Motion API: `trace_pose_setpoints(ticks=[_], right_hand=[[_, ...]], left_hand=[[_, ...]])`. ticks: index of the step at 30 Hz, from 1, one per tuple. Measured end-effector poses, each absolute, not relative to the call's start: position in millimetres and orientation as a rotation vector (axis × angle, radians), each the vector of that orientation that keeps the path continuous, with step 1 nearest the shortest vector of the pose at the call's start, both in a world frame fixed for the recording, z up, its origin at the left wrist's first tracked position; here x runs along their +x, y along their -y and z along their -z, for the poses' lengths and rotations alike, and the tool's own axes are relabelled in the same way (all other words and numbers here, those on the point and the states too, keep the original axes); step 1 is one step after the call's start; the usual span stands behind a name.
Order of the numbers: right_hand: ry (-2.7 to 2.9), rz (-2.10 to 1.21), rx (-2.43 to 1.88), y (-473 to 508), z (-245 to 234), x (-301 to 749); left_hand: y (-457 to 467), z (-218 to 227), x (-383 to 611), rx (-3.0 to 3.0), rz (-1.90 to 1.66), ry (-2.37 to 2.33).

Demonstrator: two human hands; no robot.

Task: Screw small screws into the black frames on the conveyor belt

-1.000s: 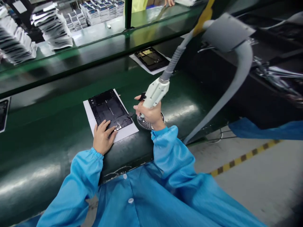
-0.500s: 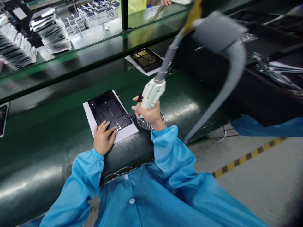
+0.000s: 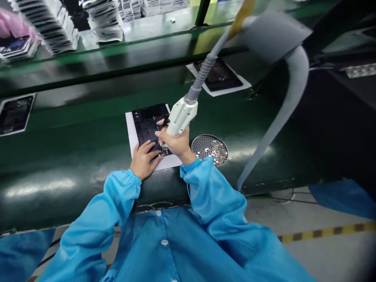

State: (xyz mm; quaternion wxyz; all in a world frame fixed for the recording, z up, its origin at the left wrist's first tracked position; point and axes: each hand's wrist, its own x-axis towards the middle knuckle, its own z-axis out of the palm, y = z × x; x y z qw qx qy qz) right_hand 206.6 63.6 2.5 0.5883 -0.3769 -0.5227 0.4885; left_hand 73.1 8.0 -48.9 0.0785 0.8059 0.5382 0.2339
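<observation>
"Where could one slip past the right hand [image 3: 175,143]?"
"Hardly beside it: the round dish [image 3: 203,141] sits just to its right, with the white tool [image 3: 182,116] and grey hose [image 3: 202,76] rising above."
"And the left hand [image 3: 143,159]?"
"Open green bench [image 3: 79,152] along its outer side."

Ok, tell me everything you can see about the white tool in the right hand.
The white tool has a faceted, plastic-looking body with small dark spots. A metal-looking collar joins its top to a ribbed gray sleeve. It tilts, upper end toward picture right, its lower end over the black device; contact there is unclear. The right hand grips its lower part.
</observation>
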Motion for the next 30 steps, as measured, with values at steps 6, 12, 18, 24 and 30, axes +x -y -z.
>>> trace_pose_setpoints(ticks=[6,12,18,24,30], right_hand=[[1.260,-1.123,-0.904,-63,6,207],[1.312,-1.118,-0.916,-61,10,206],[1.296,-1.039,-0.973,-56,12,200],[1.234,-0.940,-0.887,-61,-8,232],[1.170,-0.869,-0.808,-56,-10,295]], left_hand=[[-7,49,77,2.374,-0.665,-1.617],[-6,46,78,2.360,-0.639,-1.615],[-6,43,77,2.365,-0.616,-1.598],[-6,46,77,2.388,-0.647,-1.622],[-6,47,75,2.414,-0.660,-1.614]])
